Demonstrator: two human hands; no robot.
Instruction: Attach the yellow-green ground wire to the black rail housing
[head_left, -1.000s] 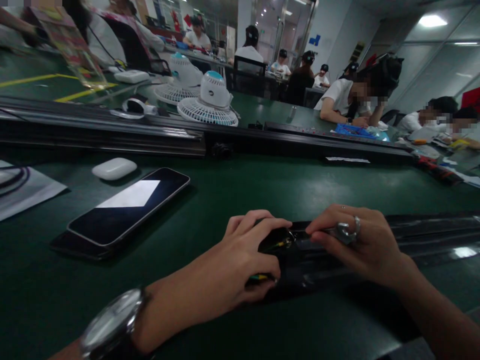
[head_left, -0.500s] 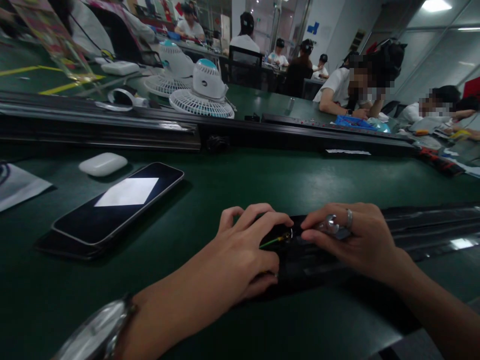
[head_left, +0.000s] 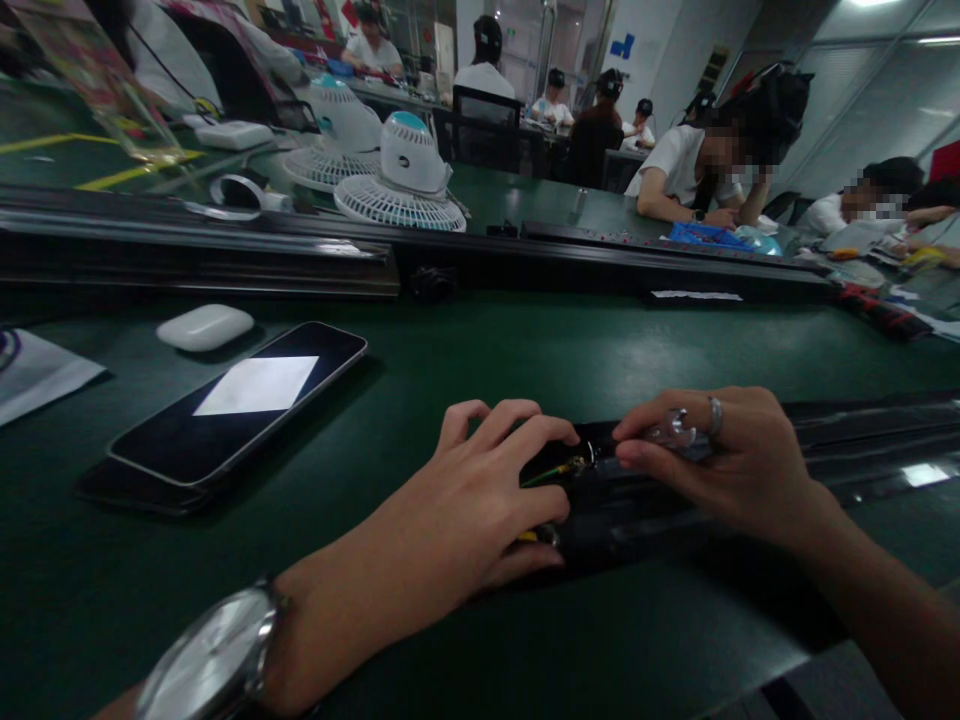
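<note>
My left hand [head_left: 480,505] bends over a long black strip [head_left: 626,525], its fingers spread across and gripping the sides. Between those fingers a thin green wire [head_left: 545,475] runs to a small brass-coloured end, and a bit of yellow [head_left: 529,536] shows lower down. Just to the right, my right hand [head_left: 739,465] pinches a small clear tool [head_left: 671,430] with a U-shaped end, held low over the strip. Its working tip is hidden by my fingertips or too dark to make out.
On the left lie a phone [head_left: 247,420] and a white earbud case [head_left: 205,328]. A dark rail [head_left: 600,262] crosses the table behind, with white fans [head_left: 409,175] beyond it. A person [head_left: 679,170] leans on the table at the back right; others sit farther off.
My right hand has shifted slightly right and up with the clear tool, turning it a little. My left fingers have opened slightly, showing more yellow. The view has moved a little.
</note>
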